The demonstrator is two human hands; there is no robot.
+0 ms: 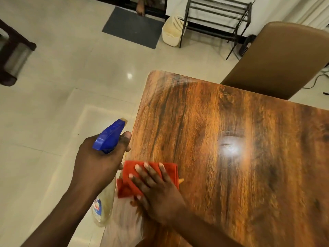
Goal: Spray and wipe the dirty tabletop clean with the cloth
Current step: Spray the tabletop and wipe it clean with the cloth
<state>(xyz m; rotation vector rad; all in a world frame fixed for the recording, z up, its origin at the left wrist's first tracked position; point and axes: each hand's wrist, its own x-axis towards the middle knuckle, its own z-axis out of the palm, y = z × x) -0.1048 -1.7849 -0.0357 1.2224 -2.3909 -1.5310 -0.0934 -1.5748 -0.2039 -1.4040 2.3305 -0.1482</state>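
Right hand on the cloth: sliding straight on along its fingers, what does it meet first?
Only bare tabletop, then its left edge. The right hand on the cloth would pass close by the left hand gripping the spray bottle; depth unclear, contact possible.

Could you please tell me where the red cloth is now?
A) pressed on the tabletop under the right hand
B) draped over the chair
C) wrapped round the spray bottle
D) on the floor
A: the right hand presses the red cloth flat onto the tabletop.
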